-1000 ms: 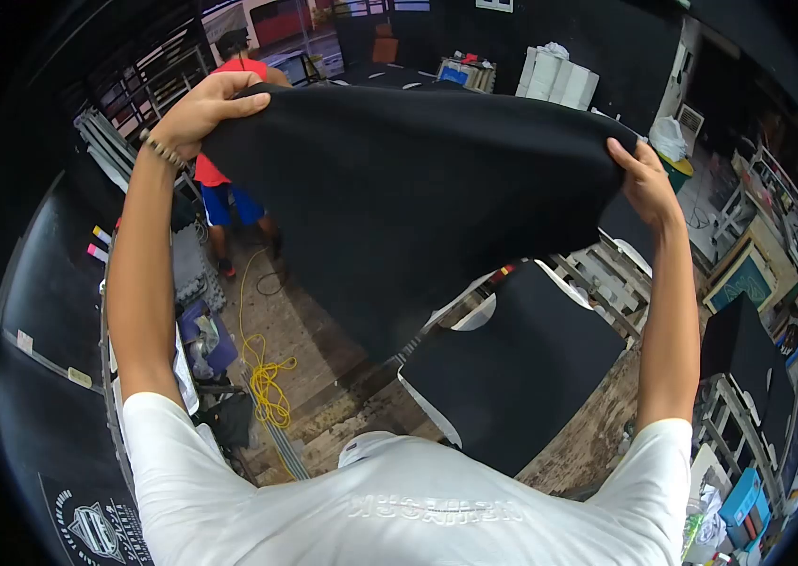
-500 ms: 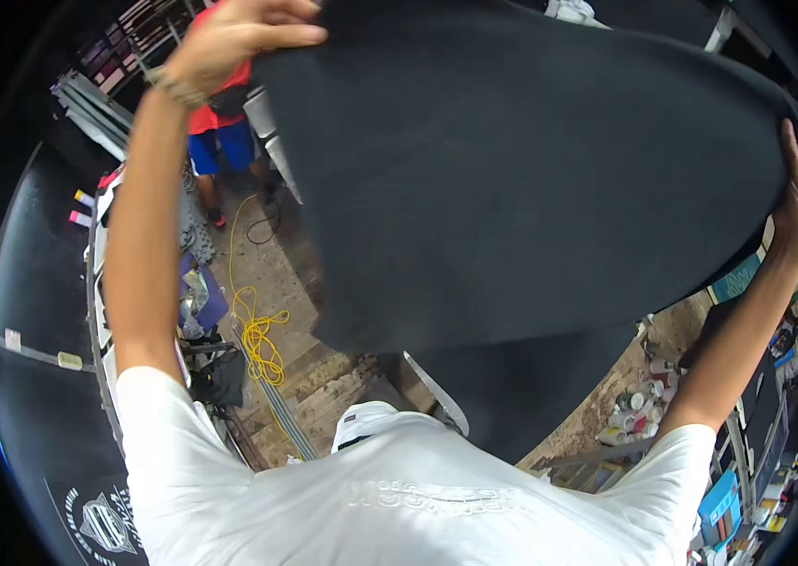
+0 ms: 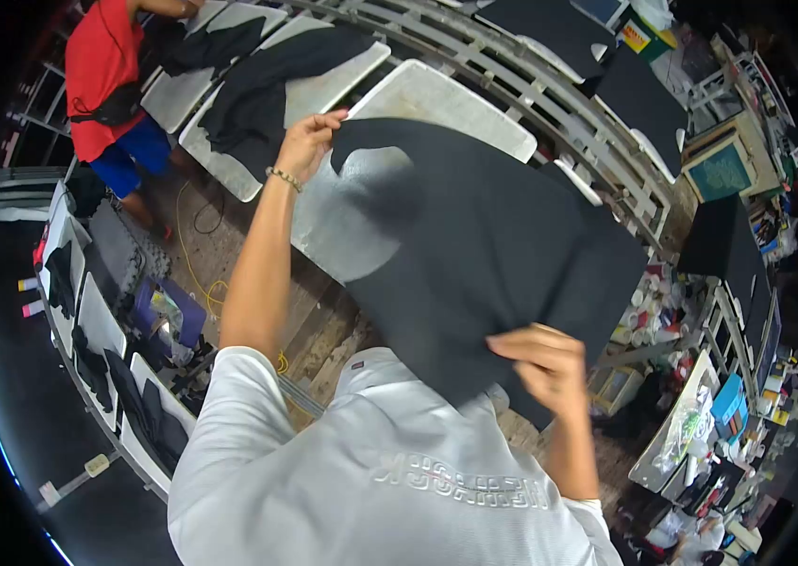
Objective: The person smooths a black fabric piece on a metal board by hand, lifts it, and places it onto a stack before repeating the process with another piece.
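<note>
A large black fabric panel (image 3: 484, 217) with a curved cutout is spread partly over a pale flat board (image 3: 328, 222), whose glossy surface shows through the cutout. My left hand (image 3: 309, 141) is closed on the panel's far left corner, beside the board's edge. Closer to my body, my right hand (image 3: 550, 363) pinches the near part of the fabric, which creases around the fingers. Slight motion blur softens that hand. The panel's near edge hangs down in front of my white shirt.
Beyond, black fabric (image 3: 267, 85) lies on more pale boards along a metal rack (image 3: 550, 94). A person in a red shirt (image 3: 101, 80) stands at the far left. Boards with black pieces (image 3: 139, 406) line the left side. Tubs and clutter (image 3: 654, 302) fill the right.
The black panel has come down from being held up and stretched wide onto the board. My right hand has moved inward and toward my body; my left hand is lower and further right.
</note>
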Demonstrator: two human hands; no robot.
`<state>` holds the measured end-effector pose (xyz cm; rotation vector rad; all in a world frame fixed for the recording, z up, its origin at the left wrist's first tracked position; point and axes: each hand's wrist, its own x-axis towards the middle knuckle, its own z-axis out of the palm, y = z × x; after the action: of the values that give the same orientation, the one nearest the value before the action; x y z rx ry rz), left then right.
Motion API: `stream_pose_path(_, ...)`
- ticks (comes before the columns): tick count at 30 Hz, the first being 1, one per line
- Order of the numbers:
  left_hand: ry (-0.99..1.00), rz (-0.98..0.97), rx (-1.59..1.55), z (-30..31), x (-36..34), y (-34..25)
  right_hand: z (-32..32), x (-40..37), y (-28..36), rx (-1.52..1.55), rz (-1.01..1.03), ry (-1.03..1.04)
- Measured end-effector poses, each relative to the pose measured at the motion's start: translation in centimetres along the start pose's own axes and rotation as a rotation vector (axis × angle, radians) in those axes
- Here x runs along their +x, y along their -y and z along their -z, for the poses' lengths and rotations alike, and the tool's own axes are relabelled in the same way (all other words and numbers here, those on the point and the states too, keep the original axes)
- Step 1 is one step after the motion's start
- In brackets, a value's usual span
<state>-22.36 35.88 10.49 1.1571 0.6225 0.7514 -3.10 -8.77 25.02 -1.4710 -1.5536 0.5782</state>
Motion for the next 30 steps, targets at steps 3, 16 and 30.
stream_pose_path(3,-0.117,0.168,-0.224,3.3,-0.5,6.8,-8.1,-1.0,-5.3,-0.138,-0.101,-0.035)
stream_pose_path(16,-0.253,0.253,0.110,6.1,-0.4,10.1,-14.7,-2.3,-9.0,-0.238,-0.130,0.005)
stream_pose_path(30,-0.007,0.286,0.127,-11.9,-17.3,7.0,-11.0,10.7,-13.8,0.458,-0.767,-0.009)
